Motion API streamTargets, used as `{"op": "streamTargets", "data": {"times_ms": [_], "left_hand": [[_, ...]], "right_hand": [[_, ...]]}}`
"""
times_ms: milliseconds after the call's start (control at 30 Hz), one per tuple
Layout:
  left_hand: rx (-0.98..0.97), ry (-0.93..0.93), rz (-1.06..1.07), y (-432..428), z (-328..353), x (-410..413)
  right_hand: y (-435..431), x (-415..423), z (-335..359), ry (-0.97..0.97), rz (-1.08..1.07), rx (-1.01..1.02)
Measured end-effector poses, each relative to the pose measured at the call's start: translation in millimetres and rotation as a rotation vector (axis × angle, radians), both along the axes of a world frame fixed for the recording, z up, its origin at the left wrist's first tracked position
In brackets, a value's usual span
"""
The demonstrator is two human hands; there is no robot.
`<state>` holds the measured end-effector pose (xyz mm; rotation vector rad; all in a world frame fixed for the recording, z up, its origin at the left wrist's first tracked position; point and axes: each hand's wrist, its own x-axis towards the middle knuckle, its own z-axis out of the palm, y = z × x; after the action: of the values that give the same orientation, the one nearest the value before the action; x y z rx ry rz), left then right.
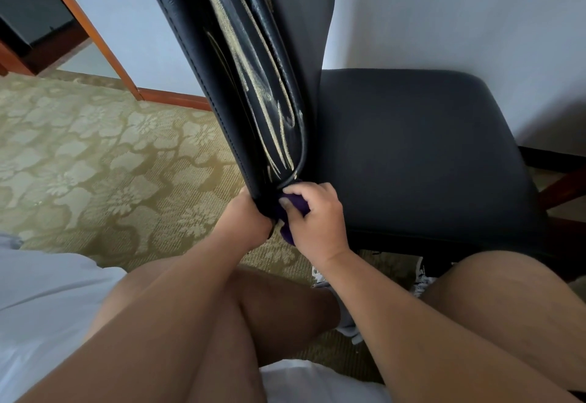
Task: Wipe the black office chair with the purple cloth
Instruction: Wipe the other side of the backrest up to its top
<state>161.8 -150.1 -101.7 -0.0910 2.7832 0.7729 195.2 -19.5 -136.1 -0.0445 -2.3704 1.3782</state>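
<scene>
Soft even daylight, sharp ctr, wide-angle warp at edges.

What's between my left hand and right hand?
In the head view, the lower end of the black chair backrest and the purple cloth separate the left hand from the right hand.

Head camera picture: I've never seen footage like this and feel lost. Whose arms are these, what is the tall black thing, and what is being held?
No machine here: a person wears one camera on the head, looking down at their own arms. The tall black thing is the back of a black office chair, marked with pale streaks; its seat lies to the right, above patterned carpet. The left hand grips the back's lower edge. The right hand holds a purple cloth against it.
</scene>
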Motion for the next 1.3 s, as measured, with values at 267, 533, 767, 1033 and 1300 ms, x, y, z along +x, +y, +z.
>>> {"op": "streamTargets", "data": {"times_ms": [267, 533, 767, 1033, 1300], "left_hand": [[0.051, -0.040, 0.036, -2, -2, 4], [0.019, -0.054, 0.032, -2, -4, 0], [0.016, -0.063, 0.012, -2, -2, 3], [-0.054, -0.046, -0.012, 2, 5, 5], [-0.011, -0.043, 0.014, 0, 1, 4]], "right_hand": [[1, -15, -8, -0.271, 0.007, 0.422], [8, -14, -14, -0.280, 0.060, -0.194], [-3, -20, -17, -0.250, 0.128, 0.406], [2, -19, -8, -0.439, 0.054, 0.078], [-8, -1, 4, -0.316, -0.057, -0.595]]}}
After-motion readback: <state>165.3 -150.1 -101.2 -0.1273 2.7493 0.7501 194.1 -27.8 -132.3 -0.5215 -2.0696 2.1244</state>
